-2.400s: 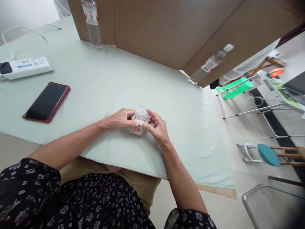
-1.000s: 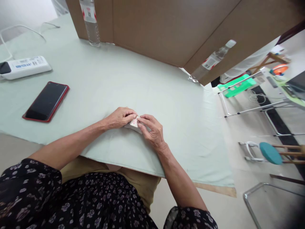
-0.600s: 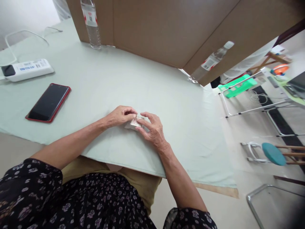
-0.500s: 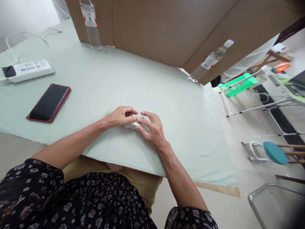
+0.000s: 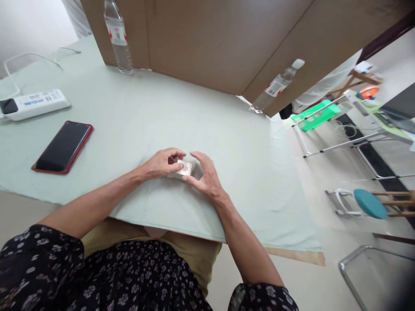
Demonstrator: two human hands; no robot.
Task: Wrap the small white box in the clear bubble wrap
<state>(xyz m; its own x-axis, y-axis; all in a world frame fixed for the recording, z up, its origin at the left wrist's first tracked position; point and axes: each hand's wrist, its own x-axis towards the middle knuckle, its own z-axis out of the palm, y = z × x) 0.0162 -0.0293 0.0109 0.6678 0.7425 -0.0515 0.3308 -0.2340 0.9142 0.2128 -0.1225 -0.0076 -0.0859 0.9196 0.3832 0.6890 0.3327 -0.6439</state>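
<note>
Two clear bottles stand on the far side of the worktop [image 5: 136,112] against brown boards — the left bottle [image 5: 117,39] upright, the right bottle [image 5: 275,86] leaning; whether they hold water I cannot tell. Near the front edge, a small folded packet [image 5: 183,169] rests on the pale green cloth between both hands. The left hand [image 5: 160,163] pinches its left end in a closed grip — the right hand [image 5: 204,175] cups its right side, fingers curled, touching it.

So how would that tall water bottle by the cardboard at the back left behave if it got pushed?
The water bottle stands upright, tall and narrow on soft cloth, so it would probably tip rather than slide. Its clear plastic looks thin, likely denting when squeezed. How full it is cannot be told.
</note>
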